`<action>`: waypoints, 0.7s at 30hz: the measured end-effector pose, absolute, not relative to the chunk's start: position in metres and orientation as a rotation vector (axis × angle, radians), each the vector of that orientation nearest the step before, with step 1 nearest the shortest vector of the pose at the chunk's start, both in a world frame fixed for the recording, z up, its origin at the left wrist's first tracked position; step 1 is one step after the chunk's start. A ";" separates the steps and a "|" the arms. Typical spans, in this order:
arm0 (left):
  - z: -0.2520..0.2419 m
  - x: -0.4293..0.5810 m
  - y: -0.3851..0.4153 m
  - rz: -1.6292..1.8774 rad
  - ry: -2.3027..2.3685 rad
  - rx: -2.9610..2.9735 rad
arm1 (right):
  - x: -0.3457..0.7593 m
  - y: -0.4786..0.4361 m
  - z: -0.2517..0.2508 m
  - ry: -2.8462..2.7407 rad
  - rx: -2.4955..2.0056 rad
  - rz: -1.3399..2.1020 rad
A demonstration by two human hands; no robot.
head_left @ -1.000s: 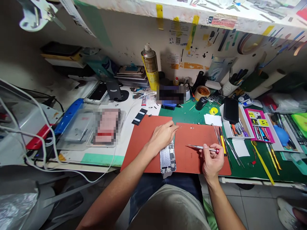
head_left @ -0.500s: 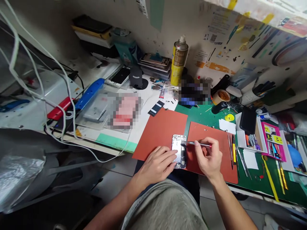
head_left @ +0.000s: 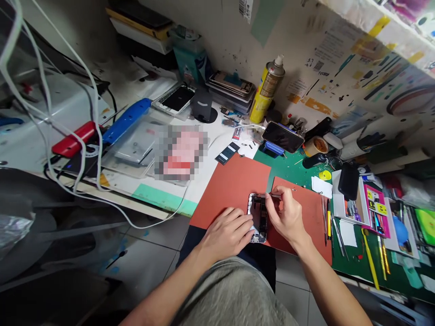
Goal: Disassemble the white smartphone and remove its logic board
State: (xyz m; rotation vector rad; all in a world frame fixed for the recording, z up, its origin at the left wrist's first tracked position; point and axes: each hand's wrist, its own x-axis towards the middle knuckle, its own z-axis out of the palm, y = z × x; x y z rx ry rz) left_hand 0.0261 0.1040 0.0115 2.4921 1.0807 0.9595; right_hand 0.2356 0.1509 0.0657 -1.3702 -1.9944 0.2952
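Observation:
An opened smartphone (head_left: 258,216), its inner parts showing, lies upright to me on a brown-red mat (head_left: 234,181). Against its lower left side rests my left hand (head_left: 233,228), fingers curved over the edge and holding it in place. My right hand (head_left: 284,210) is at the phone's upper right, thumb and fingers closed in a pinch around a slim metal tool (head_left: 276,196). The tool slants over the phone's top end; its tip is too small to make out. Part of the phone's lower left is hidden under my left fingers.
A second brown-red mat (head_left: 311,217) lies right, with tweezers and a yellow pen (head_left: 328,222) beside it. Trays of tools (head_left: 351,203) stand farther right. Behind are a propped phone (head_left: 283,136) and a spray can (head_left: 267,88). White cables (head_left: 97,136) hang left.
My right hand has moved in toward the phone's top, and the tool now shows less. The phone's inside looks darker. The whole view has shifted and tilted a little.

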 end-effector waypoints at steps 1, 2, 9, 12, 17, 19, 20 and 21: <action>0.011 0.026 0.104 0.956 1.081 2.487 | 0.235 0.151 0.066 -2.003 -1.371 0.292; 0.010 0.026 0.104 0.953 1.082 2.482 | 0.235 0.151 0.066 -2.011 -1.373 0.288; 0.010 0.026 0.103 0.935 1.081 2.478 | 0.231 0.157 0.072 -2.199 -1.336 0.188; 0.011 0.025 0.103 0.898 1.084 2.492 | 0.228 0.164 0.079 -2.307 -1.296 0.146; 0.011 0.025 0.104 0.877 1.089 2.508 | 0.226 0.172 0.092 -2.424 -1.225 0.122; 0.011 0.025 0.104 0.869 1.089 2.512 | 0.227 0.173 0.095 -2.461 -1.200 0.150; 0.011 0.024 0.104 0.864 1.092 2.512 | 0.227 0.173 0.096 -2.477 -1.186 0.170; 0.011 0.024 0.104 0.863 1.097 2.512 | 0.227 0.174 0.097 -2.489 -1.174 0.188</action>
